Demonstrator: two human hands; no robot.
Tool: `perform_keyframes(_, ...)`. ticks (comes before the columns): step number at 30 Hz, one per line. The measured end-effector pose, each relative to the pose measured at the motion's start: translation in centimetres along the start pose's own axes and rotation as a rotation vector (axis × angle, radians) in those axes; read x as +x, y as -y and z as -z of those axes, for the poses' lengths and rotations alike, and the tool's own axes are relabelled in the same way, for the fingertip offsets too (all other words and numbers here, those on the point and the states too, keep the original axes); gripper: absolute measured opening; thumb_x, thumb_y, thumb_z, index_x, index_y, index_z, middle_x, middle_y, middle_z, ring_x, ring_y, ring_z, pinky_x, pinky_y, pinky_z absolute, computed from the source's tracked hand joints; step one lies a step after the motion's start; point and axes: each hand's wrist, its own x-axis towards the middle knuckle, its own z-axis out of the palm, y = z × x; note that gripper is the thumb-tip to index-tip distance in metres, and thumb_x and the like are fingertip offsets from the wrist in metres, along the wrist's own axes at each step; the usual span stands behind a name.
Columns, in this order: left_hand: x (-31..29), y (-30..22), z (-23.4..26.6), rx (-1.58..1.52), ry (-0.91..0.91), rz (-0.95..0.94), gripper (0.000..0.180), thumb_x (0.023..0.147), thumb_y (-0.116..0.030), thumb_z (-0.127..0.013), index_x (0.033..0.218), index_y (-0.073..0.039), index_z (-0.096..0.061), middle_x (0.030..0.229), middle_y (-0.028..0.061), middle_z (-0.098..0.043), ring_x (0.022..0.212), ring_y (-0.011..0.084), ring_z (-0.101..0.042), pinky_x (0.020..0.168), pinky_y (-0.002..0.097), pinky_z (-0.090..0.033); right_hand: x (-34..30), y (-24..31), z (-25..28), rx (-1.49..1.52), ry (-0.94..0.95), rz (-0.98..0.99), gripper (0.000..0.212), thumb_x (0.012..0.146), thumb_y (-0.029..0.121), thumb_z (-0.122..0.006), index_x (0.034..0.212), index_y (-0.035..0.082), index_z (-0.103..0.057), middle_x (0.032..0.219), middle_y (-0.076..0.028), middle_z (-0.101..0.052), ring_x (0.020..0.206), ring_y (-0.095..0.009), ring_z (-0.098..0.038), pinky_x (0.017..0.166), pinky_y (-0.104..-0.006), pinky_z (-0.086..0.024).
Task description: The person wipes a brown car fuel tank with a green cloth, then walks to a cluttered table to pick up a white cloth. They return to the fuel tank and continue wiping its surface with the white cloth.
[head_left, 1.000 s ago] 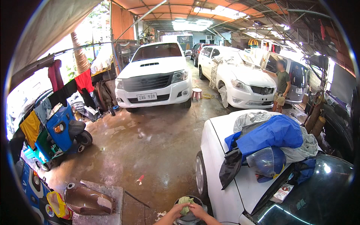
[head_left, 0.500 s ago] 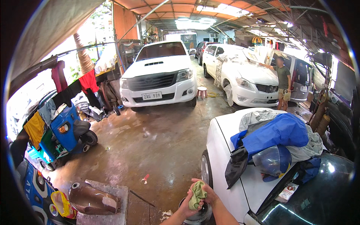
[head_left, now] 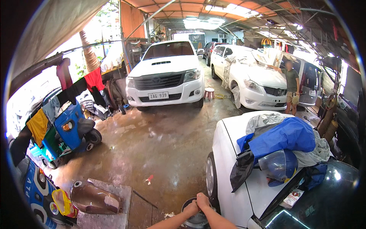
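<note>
Landmark: bucket (head_left: 197, 220); wheel (head_left: 211, 176) beyond it, rightward. Left hand (head_left: 192, 208) and right hand (head_left: 203, 200) clasped above bucket; grip closed, contents hidden, cannot tell. Probably squeezing step; next likely calls for twisting there.

The bucket (head_left: 197, 220) is black, the curved part (head_left: 95, 200) brown, the sheet (head_left: 284, 136) bright blue.

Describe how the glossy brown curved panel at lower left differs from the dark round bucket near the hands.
The glossy brown curved panel is long and arched; the dark round bucket is circular. The panel is brown, the bucket blackish-grey. The panel lies on a pale rectangular board, while the left hand and right hand are over the bucket.
</note>
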Motion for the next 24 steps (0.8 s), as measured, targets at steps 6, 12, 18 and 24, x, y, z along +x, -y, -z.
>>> perform_keyframes(6, -4.1, -2.1, -1.2, 0.208, -0.216, -0.064, 0.077, 0.088, -0.04, -0.064, 0.146, -0.003, -0.028, 0.13, 0.0273, -0.055, 0.103, 0.0426, -0.066, 0.088, 0.0522, -0.053, 0.0, -0.6, -0.3, 0.015, 0.065, -0.288, 0.057, 0.101, 0.044, -0.044, 0.12, -0.007, -0.062, 0.121, -0.032, -0.062, 0.115, -0.047, -0.059, 0.098, -0.0531, -0.045)
perform_keyframes(12, -3.4, -1.9, 0.5, 0.276, -0.111, 0.023, 0.075, 0.086, -0.056, -0.065, 0.143, -0.011, -0.044, 0.125, 0.0203, -0.062, 0.115, 0.0384, -0.063, 0.091, 0.0497, -0.053, -1.4, 3.7, 1.5, 0.021, 0.16, -0.349, 0.061, 0.099, 0.044, -0.052, 0.132, -0.007, -0.055, 0.127, -0.024, -0.064, 0.117, -0.039, -0.061, 0.097, -0.0474, -0.047)
perform_keyframes(18, -4.9, -3.5, 5.9, -0.734, 0.062, -0.067, 0.058, 0.091, -0.052, -0.061, 0.122, -0.003, -0.061, 0.098, 0.0136, -0.07, 0.09, 0.0262, -0.068, 0.079, 0.0363, -0.054, -1.1, 5.6, 13.1, 0.8, 0.708, -0.058, 0.048, 0.098, 0.032, -0.062, 0.132, -0.001, -0.055, 0.112, -0.008, -0.065, 0.103, -0.02, -0.064, 0.089, -0.0366, -0.053)
perform_keyframes(24, -11.8, -14.7, 11.8, -1.742, 0.947, -0.557, 0.059, 0.096, -0.052, -0.053, 0.12, 0.002, -0.055, 0.091, 0.0168, -0.066, 0.068, 0.0236, -0.066, 0.051, 0.029, -0.05, -4.4, 14.9, 17.7, 1.484, 0.635, 0.302, 0.042, 0.098, 0.019, -0.06, 0.136, 0.003, -0.055, 0.096, -0.011, -0.068, 0.091, -0.021, -0.066, 0.084, -0.0368, -0.054)
